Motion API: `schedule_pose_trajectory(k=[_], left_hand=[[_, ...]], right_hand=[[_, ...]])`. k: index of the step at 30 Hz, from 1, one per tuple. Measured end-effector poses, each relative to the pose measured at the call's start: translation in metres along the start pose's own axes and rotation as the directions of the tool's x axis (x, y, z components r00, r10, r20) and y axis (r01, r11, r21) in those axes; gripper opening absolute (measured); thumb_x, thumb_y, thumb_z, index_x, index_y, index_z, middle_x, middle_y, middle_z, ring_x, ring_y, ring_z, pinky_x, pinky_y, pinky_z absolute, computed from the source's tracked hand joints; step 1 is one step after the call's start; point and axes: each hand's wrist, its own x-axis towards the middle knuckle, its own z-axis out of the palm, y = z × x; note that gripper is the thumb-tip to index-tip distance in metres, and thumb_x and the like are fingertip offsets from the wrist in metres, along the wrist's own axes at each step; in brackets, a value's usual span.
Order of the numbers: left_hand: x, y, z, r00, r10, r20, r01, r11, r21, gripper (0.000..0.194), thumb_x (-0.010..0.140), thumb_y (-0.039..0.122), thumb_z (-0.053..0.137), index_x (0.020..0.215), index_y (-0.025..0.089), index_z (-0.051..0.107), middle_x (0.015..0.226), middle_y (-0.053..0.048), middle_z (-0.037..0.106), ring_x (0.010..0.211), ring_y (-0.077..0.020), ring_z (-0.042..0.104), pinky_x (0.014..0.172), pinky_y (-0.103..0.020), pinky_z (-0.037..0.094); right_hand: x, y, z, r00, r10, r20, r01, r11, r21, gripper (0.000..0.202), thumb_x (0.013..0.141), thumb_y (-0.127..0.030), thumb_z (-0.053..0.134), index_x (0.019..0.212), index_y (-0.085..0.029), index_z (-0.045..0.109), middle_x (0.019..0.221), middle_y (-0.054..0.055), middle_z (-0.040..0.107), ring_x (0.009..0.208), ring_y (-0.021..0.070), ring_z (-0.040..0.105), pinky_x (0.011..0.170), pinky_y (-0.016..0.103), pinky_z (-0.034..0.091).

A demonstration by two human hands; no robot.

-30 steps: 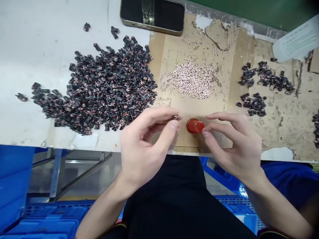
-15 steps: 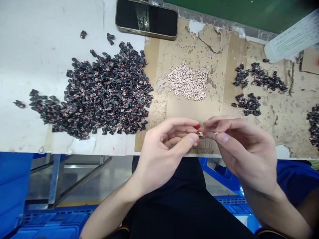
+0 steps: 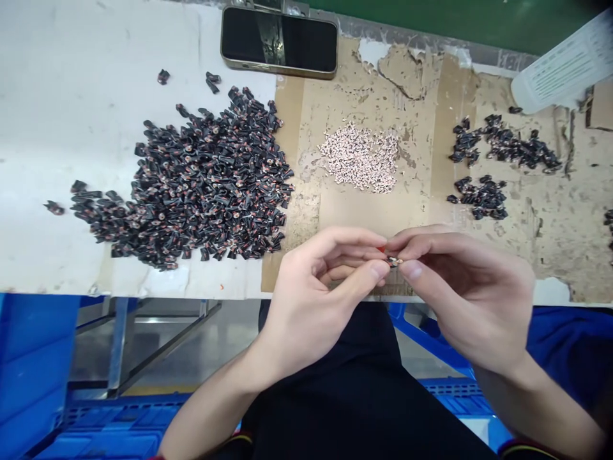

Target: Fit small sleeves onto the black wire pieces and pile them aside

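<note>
dark-screened phone (image 3: 279,42): far edge | printed white container (image 3: 560,67): far right | blue crates (image 3: 105,441): below

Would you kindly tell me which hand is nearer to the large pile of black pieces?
Left. The left hand is just off the near right end of the large pile; the right hand is farther right, beyond the left one.

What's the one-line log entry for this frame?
left hand: pinching black part | right hand: pinching pale piece beside it, contact unclear | red object: sliver showing | pale pile: beyond hands
</note>
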Motion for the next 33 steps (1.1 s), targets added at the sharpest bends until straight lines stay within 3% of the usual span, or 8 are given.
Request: schedule_pose_trajectory(k=[8,13,19,24,26,28,30,33], left_hand=[[0.001,0.007,-0.002,1.000,-0.016,0.005,0.016,0.998,-0.062,0.021,0.084,0.005,0.082,0.095,0.022,0.074,0.082,0.001,0.082,0.070,-0.0144,0.081,0.069,-0.020,0.070],[0.002,0.011,-0.002,0.999,-0.035,0.032,0.038,0.992,-0.122,0.017,0.085,0.008,0.083,0.091,0.020,0.073,0.078,0.000,0.080,0.068,-0.0147,0.081,0.068,-0.020,0.070],[-0.002,0.001,0.009,0.993,-0.120,0.021,0.122,0.974,-0.191,0.033,0.079,0.034,0.093,0.089,0.018,0.066,0.077,-0.004,0.079,0.066,-0.0190,0.080,0.069,-0.029,0.072],[0.012,-0.003,-0.006,0.995,0.074,0.063,-0.086,0.975,0.205,0.037,0.088,0.027,0.084,0.122,0.022,0.070,0.101,-0.007,0.083,0.088,-0.0207,0.082,0.083,-0.034,0.070],[0.025,0.000,-0.029,0.920,0.392,0.008,-0.315,0.726,0.611,0.033,0.093,0.026,0.078,0.125,0.022,0.073,0.115,-0.009,0.079,0.104,-0.0225,0.077,0.099,-0.041,0.064],[0.038,0.003,-0.057,0.814,0.581,0.019,-0.267,0.344,0.900,0.027,0.098,0.020,0.067,0.124,0.017,0.075,0.126,-0.015,0.074,0.116,-0.0284,0.070,0.107,-0.051,0.056],[0.049,0.006,-0.081,0.834,0.539,0.115,-0.208,0.115,0.971,0.028,0.098,0.021,0.064,0.123,0.015,0.076,0.122,-0.016,0.073,0.112,-0.0303,0.067,0.101,-0.050,0.056],[0.057,0.009,-0.099,0.849,0.489,0.199,-0.236,0.014,0.972,0.023,0.099,0.020,0.061,0.111,0.016,0.080,0.111,-0.013,0.076,0.102,-0.0283,0.067,0.093,-0.044,0.057]], right_hand=[[0.004,0.007,-0.002,1.000,-0.003,0.012,0.002,0.996,0.094,0.034,0.085,-0.002,0.079,0.104,-0.031,0.083,0.101,-0.001,0.084,0.090,0.0183,0.082,0.077,0.027,0.071],[0.002,0.015,-0.006,0.971,-0.238,0.019,0.238,0.970,-0.043,0.046,0.080,-0.001,0.083,0.110,-0.035,0.083,0.104,0.000,0.085,0.089,0.0225,0.083,0.074,0.035,0.072],[-0.005,0.019,-0.008,0.968,-0.252,0.000,0.250,0.960,-0.128,0.043,0.079,-0.002,0.083,0.107,-0.035,0.084,0.101,-0.001,0.085,0.085,0.0214,0.082,0.069,0.032,0.071],[0.001,0.041,-0.026,0.988,-0.057,-0.142,0.042,0.993,-0.108,0.013,0.085,-0.019,0.083,0.092,-0.030,0.084,0.091,0.002,0.084,0.079,0.0229,0.081,0.066,0.034,0.069],[0.010,0.057,-0.045,0.955,-0.056,-0.290,-0.014,0.972,-0.233,0.012,0.080,-0.022,0.089,0.089,-0.029,0.085,0.087,0.005,0.083,0.071,0.0240,0.079,0.063,0.036,0.066],[0.018,0.074,-0.069,0.907,-0.147,-0.394,-0.043,0.899,-0.435,0.017,0.074,-0.021,0.091,0.085,-0.032,0.085,0.080,0.005,0.081,0.065,0.0258,0.076,0.059,0.040,0.061],[0.024,0.086,-0.092,0.906,-0.202,-0.371,-0.069,0.796,-0.601,0.018,0.078,-0.025,0.088,0.088,-0.039,0.084,0.075,0.003,0.078,0.063,0.0276,0.074,0.057,0.044,0.057],[0.030,0.093,-0.114,0.931,-0.248,-0.268,-0.022,0.694,-0.720,0.020,0.085,-0.027,0.080,0.097,-0.043,0.082,0.073,0.002,0.074,0.060,0.0263,0.068,0.056,0.044,0.052]])
